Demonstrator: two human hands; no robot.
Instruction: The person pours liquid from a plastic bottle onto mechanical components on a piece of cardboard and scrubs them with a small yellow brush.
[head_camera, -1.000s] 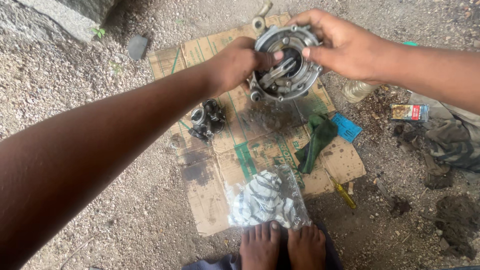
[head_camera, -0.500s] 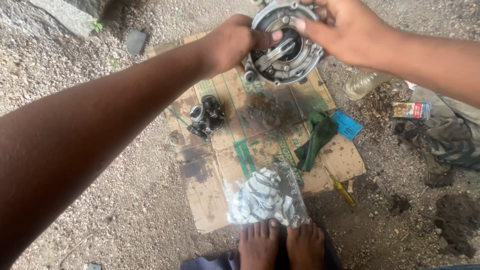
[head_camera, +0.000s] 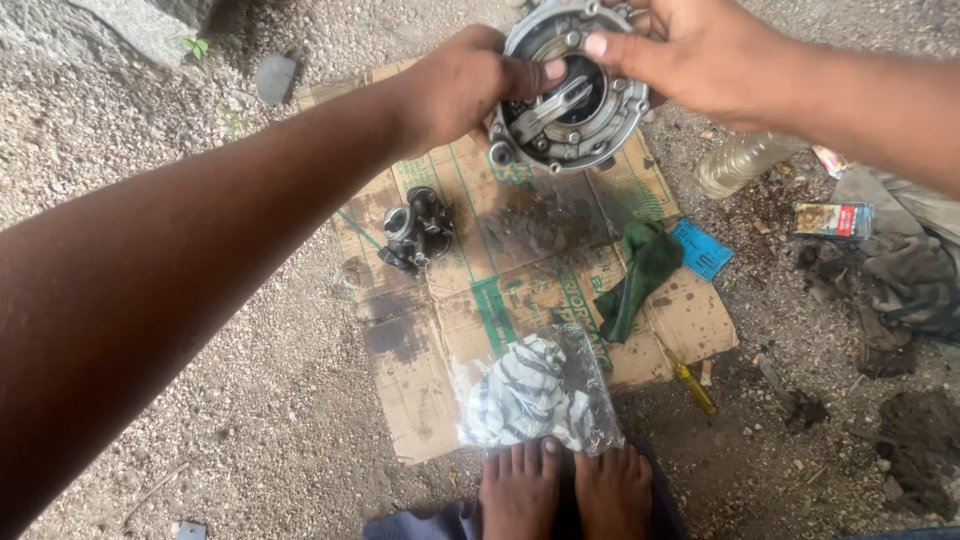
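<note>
Both of my hands hold a round grey metal engine part (head_camera: 570, 95) with bolts around its rim and a bar across its middle, lifted above a flattened cardboard sheet (head_camera: 500, 290). My left hand (head_camera: 465, 85) grips its left edge, thumb pressed onto the face. My right hand (head_camera: 690, 60) grips the top right edge, a finger resting on the rim. A small dark oily metal part (head_camera: 415, 230) lies on the cardboard below my left forearm.
A green rag (head_camera: 640, 275) and a blue flat piece (head_camera: 700, 248) lie on the cardboard's right side. A clear bag of striped cloth (head_camera: 530, 395) sits by my bare feet (head_camera: 565, 490). A yellow-handled screwdriver (head_camera: 690, 380), a plastic bottle (head_camera: 745, 160) and a small box (head_camera: 832, 218) rest on gravel.
Both hands have raised the round part toward the top of the view, away from the cardboard. The view has shifted slightly; things on the ground stay put.
</note>
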